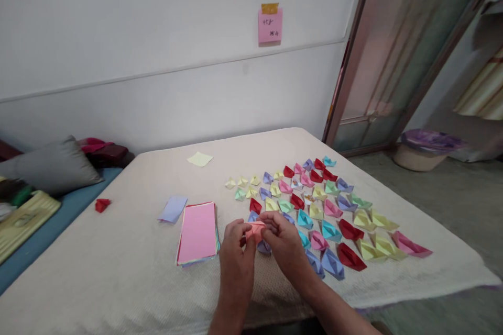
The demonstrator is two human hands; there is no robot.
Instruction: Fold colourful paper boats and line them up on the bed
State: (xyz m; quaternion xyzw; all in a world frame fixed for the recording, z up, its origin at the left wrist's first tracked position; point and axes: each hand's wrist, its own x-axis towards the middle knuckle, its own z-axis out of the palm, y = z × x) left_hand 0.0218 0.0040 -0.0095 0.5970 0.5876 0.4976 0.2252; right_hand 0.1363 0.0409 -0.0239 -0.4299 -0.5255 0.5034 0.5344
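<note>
Between my two hands is a small piece of folded salmon-pink paper, pinched from both sides above the front of the bed. My left hand grips its left side with thumb and fingers. On the right side, the thumb and fingers of my right hand are closed on the same paper. Parts of its folds are covered by my fingers. Just left of my hands lies a stack of coloured paper sheets, pink on top. Several rows of folded paper boats in many colours spread out to the right, some partly behind my right hand.
A lavender sheet lies by the stack, a pale yellow sheet farther back, and a red folded paper at left. A grey pillow rests beyond the bed's left side. A lined bin stands on the floor at right.
</note>
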